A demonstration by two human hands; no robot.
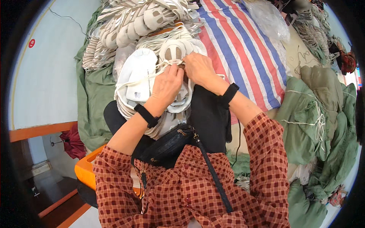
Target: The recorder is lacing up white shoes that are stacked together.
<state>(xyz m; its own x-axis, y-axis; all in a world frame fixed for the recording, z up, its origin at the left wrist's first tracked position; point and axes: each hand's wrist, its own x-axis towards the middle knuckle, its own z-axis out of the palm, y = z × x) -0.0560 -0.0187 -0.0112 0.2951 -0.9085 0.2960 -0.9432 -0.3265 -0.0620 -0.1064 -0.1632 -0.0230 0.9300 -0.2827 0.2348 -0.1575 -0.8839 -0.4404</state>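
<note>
On the lap, shoe upper (172, 51) points away.

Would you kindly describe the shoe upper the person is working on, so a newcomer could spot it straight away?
Start at the striped tarp and look just left of it, to the heap of white uppers. The upper in question lies at the heap's near edge, where the left hand and right hand meet. Unlike its neighbours, it faces up, showing a beige oval inside.
</note>
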